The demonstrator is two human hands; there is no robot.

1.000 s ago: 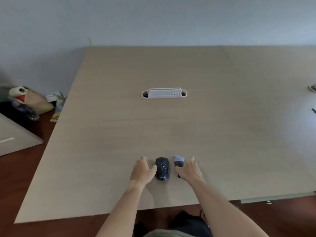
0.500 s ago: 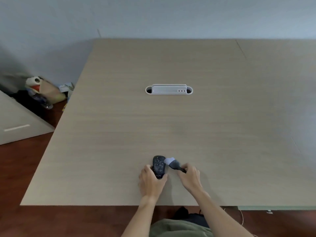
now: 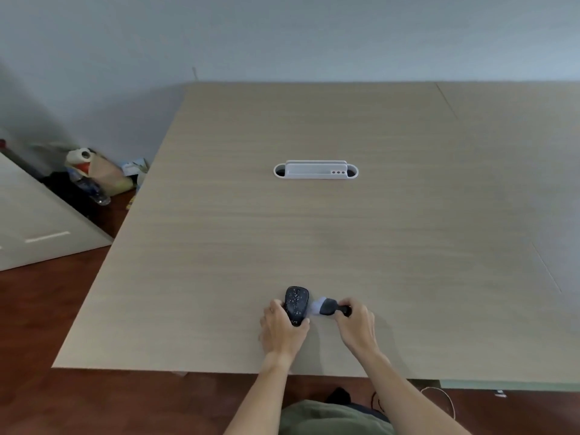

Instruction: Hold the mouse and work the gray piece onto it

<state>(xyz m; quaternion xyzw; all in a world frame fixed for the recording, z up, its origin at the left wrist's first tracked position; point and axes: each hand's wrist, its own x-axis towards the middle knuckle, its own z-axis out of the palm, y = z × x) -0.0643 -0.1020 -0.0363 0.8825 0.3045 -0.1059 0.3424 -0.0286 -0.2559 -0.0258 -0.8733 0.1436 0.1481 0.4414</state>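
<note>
Black oval computer mouse w/ white specks on its top (image 3: pixel 296 304) lies flat on the light wood-grain worktop (image 3: pixel 314 233), near the front edge, approx centre. Left hand (image 3: pixel 282 329) grips it from behind & the left side, fingers curled round its rear end, thumb on the right flank. Just right of the mouse: small brush w/ dark handle & pale blue-white bristles (image 3: pixel 328 307), bristle tip touching or all but touching the mouse's right side, can't tell which. Right hand (image 3: pixel 356 323) pinches the brush by the dark handle end, fingers curled round it, handle pointing right. Both forearms come in from the bottom edge; an olive-green garment (image 3: pixel 332 419) shows between them.

Further back, mid-worktop, well apart from the hands: white oblong plastic cable-port insert w/ rounded ends & 3 small dots (image 3: pixel 315 170), set into the surface. A seam (image 3: pixel 452 111) runs diagonally on the right, where a second panel joins. Behind, pale grey-blue wall (image 3: pixel 282 36). Left of the worktop, on the reddish-brown floor (image 3: pixel 47 324): a leaning pale board (image 3: pixel 40 227), plus a heap of bags & a clear plastic bottle (image 3: pixel 94 180) in the corner. Thin white cable (image 3: pixel 442 398) on the floor bottom right
</note>
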